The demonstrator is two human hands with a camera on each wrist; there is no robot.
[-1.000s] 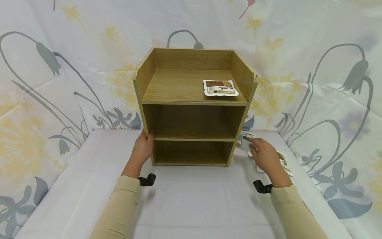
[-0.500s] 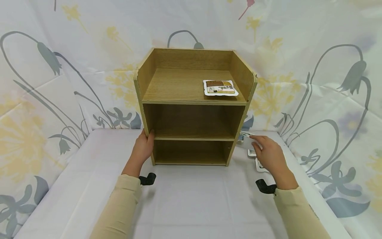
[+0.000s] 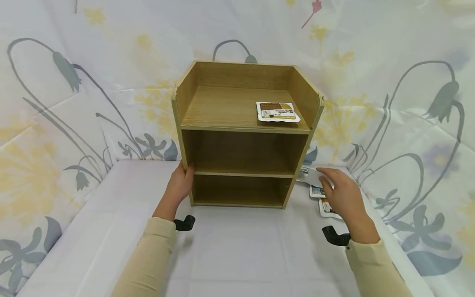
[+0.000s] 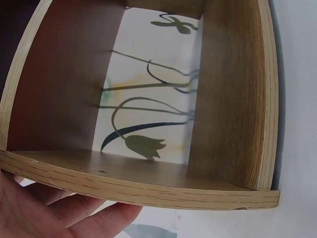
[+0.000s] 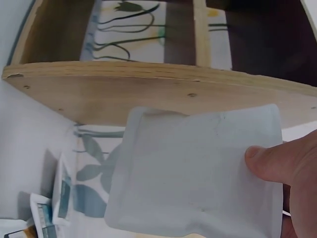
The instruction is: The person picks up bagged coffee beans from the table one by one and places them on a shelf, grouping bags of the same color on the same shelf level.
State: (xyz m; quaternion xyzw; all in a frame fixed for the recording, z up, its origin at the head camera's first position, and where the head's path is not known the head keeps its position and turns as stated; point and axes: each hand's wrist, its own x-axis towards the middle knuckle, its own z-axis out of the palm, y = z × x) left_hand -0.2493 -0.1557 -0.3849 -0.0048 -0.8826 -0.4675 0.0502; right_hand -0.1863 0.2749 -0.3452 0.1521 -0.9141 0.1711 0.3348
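A small wooden shelf unit (image 3: 243, 128) with open compartments stands on the white surface. My left hand (image 3: 178, 184) grips its left side panel, thumb at the front edge; in the left wrist view, fingers (image 4: 106, 220) lie along the panel's outer side. To the right of the unit, my right hand (image 3: 343, 194) pinches a flat sealed pouch (image 3: 309, 176). Its plain whitish side (image 5: 198, 173) fills much of the right wrist view, with the thumb (image 5: 270, 161) pressed on it. Another pouch (image 3: 277, 112), with a brown and yellow label, lies on the top shelf, right of centre.
Under and near my right hand, more pouches lie on the white surface: one with a bluish label (image 3: 316, 191) and one with a brown label (image 3: 328, 209). A white floral cloth (image 3: 111, 74) hangs behind the unit and along both sides.
My right hand has drawn slightly right and toward me, carrying the pouch away from the shelf's side. Its wrist has shifted off the pouches below. The left hand keeps its grip.
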